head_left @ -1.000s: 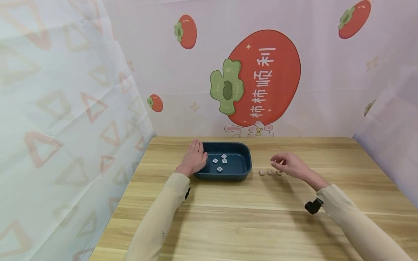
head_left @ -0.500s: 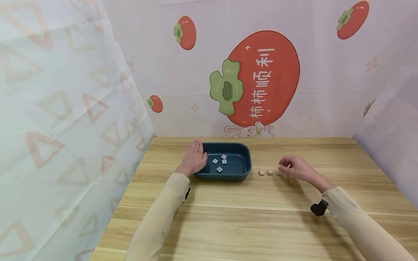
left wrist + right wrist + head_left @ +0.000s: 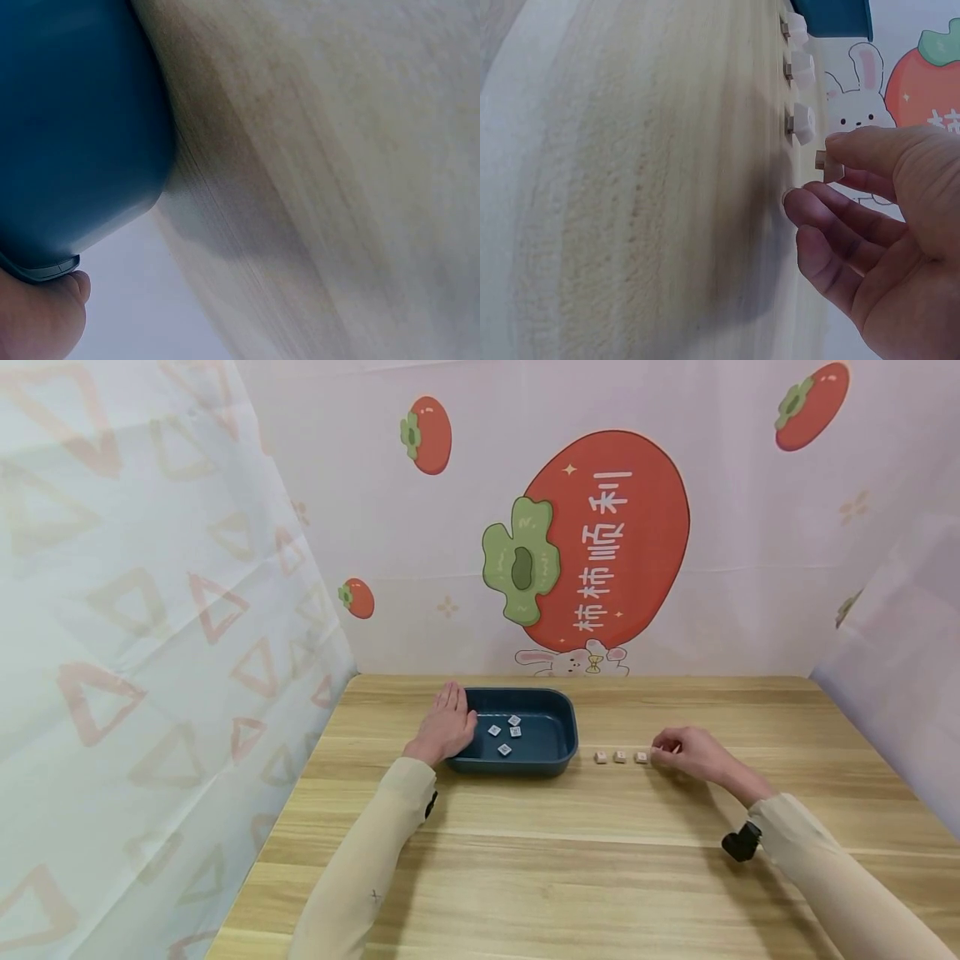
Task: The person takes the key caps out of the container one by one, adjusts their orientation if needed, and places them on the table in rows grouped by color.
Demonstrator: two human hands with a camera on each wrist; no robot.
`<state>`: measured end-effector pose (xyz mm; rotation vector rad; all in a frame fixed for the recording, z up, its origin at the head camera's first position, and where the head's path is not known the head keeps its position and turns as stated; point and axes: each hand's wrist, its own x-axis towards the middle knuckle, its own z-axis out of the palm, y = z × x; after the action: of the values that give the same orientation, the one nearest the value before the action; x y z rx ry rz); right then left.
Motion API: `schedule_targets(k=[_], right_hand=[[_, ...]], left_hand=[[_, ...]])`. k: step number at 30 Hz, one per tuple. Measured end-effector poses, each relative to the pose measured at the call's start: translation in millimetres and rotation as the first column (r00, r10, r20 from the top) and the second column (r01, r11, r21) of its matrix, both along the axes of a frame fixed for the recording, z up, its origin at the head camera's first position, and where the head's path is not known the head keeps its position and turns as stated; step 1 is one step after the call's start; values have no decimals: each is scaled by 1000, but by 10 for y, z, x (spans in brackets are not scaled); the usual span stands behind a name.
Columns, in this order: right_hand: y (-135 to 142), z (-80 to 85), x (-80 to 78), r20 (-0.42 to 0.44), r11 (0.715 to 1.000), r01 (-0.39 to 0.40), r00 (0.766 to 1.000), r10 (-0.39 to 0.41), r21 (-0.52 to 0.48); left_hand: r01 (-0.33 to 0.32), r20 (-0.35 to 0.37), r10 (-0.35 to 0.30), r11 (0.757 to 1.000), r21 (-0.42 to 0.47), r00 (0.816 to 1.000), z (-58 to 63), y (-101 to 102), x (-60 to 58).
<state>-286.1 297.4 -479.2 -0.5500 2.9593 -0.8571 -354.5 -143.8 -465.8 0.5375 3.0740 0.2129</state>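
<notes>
My left hand (image 3: 444, 727) rests on the left rim of a dark blue tray (image 3: 566, 727), its fingers straight and together. In the left wrist view a fingertip (image 3: 71, 300) touches the rim. Several white keycaps (image 3: 514, 732) with printed tops lie in the tray. To its right, three more keycaps (image 3: 620, 757) stand spaced in a row on the table. My right hand (image 3: 693, 755) pinches another keycap (image 3: 833, 166) between thumb and index finger, at the row's right end; a small brownish stem shows under it.
The wood-grain table (image 3: 540, 877) ends at the back against a pale cloth backdrop (image 3: 420, 635) printed with persimmons and a rabbit. Another printed cloth (image 3: 187, 710) hangs along the left side. A black wrist camera (image 3: 742, 842) sits under the right sleeve.
My right hand has moved right and down with the pinched keycap, from above the row to beyond its right end. The third keycap is uncovered. My left hand and the tray are unmoved.
</notes>
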Motion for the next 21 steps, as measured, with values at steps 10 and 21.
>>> schedule_targets(k=[10, 21], right_hand=[[52, -5, 40, 30, 1000, 16, 999, -17, 13], [76, -39, 35, 97, 999, 34, 995, -38, 40]], left_hand=[[-9, 16, 9, 1000, -2, 1000, 0, 3, 2], [-8, 10, 8, 1000, -8, 1000, -25, 7, -15]])
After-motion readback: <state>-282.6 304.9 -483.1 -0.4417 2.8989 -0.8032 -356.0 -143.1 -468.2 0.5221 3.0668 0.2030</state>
